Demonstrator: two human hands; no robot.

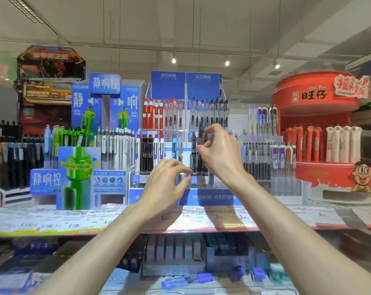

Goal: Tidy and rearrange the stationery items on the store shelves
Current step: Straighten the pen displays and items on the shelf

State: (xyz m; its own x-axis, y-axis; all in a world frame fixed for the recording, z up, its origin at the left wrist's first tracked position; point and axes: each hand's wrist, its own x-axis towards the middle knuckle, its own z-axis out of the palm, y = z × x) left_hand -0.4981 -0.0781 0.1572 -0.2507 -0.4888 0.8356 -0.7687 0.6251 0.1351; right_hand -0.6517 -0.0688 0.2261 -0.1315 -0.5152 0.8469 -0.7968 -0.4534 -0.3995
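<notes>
The dark, slim black-barrelled pens (198, 150) stand upright in a clear acrylic tiered display rack (203, 176) with blue header cards, on the upper store shelf (137, 218) whose front edge carries paper price labels. They sit close to the centre of the view, just past the person's fingertips.

The right hand (219, 152) is raised at the pens, its thumb and forefinger curled toward each other around one black barrel; motion blur makes it hard to tell whether the fingers actually pinch the pen or only frame it. The left hand (166, 182), at 7 o'clock from the pens, has its fingers bent and its thumb and fingertips nearly meeting at the rack's lower front edge; it appears to hold nothing, though contact with the clear plastic cannot be judged.

At 11 o'clock from the pens, red-and-white pens (153, 114) fill the rack's top row. At 9 o'clock stands a blue cardboard display with green pen graphics (80, 167), holding white and grey pens. At 3 o'clock rises a round red cartoon-printed pen stand (321, 133) loaded with orange and cream pens. At 6 o'clock, on the lower shelf (52, 279), lie blurred boxes of dark pens (173, 252).
</notes>
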